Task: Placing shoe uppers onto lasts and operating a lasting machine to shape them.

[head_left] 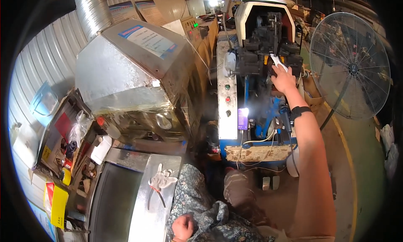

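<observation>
My right arm stretches up to the dark metal machine (pixel 262 44). At its front my right hand (pixel 284 79) is closed on the lower end of a slim white piece (pixel 275 59). The piece's upper end lies against the machine's working parts; its exact kind is too small to tell. A yellow part (pixel 266 60) shows just left of it. Low in the picture, my left hand (pixel 183 227) rests on my patterned clothing with the fingers curled in, and nothing shows in it. Pliers (pixel 156 193) and a pale glove (pixel 163 180) lie on the metal plate (pixel 145 217) to the left.
Left of the machine runs a white control panel (pixel 228 80) with buttons and a lit purple device (pixel 243 118). A large metal hood (pixel 121 69) stands left, a caged fan (pixel 352 67) right. Cables (pixel 260 139) hang at the machine's front above two pedals (pixel 270 182).
</observation>
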Action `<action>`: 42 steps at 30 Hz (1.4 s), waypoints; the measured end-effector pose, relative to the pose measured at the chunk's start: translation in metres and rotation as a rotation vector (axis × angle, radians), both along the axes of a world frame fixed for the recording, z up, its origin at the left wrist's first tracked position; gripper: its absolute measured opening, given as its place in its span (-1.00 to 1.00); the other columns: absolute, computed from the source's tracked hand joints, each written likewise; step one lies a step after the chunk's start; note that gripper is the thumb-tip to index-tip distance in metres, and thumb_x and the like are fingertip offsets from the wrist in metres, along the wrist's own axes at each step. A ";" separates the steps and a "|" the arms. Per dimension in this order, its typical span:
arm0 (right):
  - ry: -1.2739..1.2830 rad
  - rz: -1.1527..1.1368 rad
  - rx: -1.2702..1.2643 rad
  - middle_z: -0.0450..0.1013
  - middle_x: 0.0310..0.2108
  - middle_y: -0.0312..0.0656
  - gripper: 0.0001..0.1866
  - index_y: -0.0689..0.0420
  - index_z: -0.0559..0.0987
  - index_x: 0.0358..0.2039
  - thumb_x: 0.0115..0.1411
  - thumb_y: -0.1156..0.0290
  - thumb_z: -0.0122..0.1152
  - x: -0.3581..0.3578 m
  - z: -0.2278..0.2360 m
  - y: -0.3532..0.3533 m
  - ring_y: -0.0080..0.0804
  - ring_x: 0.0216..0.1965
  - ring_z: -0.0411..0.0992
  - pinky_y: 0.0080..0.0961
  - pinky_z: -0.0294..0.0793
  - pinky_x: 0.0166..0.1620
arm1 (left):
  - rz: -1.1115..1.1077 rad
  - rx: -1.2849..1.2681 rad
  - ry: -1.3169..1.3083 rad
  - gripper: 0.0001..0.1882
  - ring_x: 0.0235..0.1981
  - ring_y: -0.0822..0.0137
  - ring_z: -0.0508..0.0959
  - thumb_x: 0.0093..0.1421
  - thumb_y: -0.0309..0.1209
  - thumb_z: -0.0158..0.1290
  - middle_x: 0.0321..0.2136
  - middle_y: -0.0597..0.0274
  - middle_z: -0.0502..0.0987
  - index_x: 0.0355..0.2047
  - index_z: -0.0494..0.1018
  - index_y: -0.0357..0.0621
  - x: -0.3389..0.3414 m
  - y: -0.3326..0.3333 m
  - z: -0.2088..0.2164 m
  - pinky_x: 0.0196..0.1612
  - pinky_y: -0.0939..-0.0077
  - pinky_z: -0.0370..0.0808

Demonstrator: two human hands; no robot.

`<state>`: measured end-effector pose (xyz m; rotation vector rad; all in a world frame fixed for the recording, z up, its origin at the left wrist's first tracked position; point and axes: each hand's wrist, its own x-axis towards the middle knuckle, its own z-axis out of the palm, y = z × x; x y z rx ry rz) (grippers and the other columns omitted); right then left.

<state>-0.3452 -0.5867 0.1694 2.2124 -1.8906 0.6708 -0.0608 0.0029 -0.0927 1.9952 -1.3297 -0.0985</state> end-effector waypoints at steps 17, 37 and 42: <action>0.063 -0.036 0.069 0.04 0.41 -0.30 -0.38 -0.24 0.24 0.35 0.26 0.16 0.03 0.008 0.003 0.013 0.19 0.39 -0.10 0.10 0.13 0.30 | -0.020 0.035 0.008 -0.88 -0.48 0.03 0.58 0.03 -0.49 0.13 -0.51 0.05 0.56 -0.37 0.56 -0.15 0.010 -0.003 0.005 -0.38 0.30 0.51; 0.005 -0.256 -0.003 -0.21 0.43 0.18 -0.17 -0.28 0.15 0.39 0.10 -0.05 0.14 0.008 0.043 0.004 0.20 0.35 0.05 -0.13 0.22 0.29 | -0.018 0.014 0.000 -0.91 -0.48 0.05 0.56 0.01 -0.48 0.11 -0.52 0.12 0.54 -0.43 0.54 -0.10 0.008 -0.007 0.011 -0.39 0.25 0.49; 0.003 -0.165 0.182 0.14 0.27 0.14 -0.22 -0.25 0.17 0.38 0.14 -0.08 0.03 0.006 0.049 0.000 0.16 0.24 0.21 -0.12 0.28 0.25 | -0.006 0.022 0.042 -0.92 -0.50 0.07 0.55 0.02 -0.48 0.10 -0.53 0.13 0.53 -0.43 0.54 -0.11 0.008 -0.004 0.009 -0.41 0.27 0.49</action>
